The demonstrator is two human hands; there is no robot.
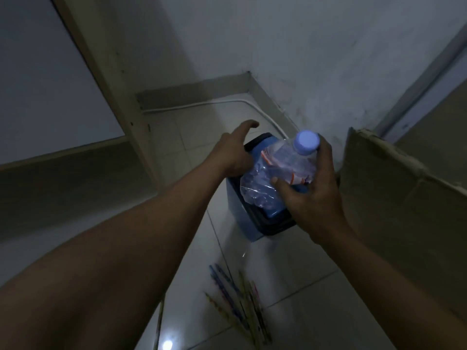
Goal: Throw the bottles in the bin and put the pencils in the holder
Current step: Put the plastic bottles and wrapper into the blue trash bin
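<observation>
Head view, dim light, read from left to right. At far left a pale panel in a wooden frame (118, 79) leans across the wall. On the floor (303, 311) near the bottom edge, one pencil (159, 322) lies alone, just left of a loose cluster of pencils (237, 296) that fan out over the white tiles, some blue, some yellowish.

The left hand (233, 152) reaches forward over the far left rim of the bin (255, 231), its grip open, fingers spread and holding nothing; whether the palm touches the rim cannot be told.

The bin, blue with a dark rim, stands on the floor close to the corner of the room, where a white cable (227, 103) runs along the base of the wall.

The bottle (275, 173), clear crumpled plastic with a pale blue cap (307, 141) and a red-edged label, is held tilted directly above the mouth of the bin, cap uppermost and towards the far side. The right hand (313, 198) has its grip closed around the upper body of the bottle, thumb across the label, fingers behind the neck.

At right a sheet of brown cardboard (394, 188) stands just beside the bin.
</observation>
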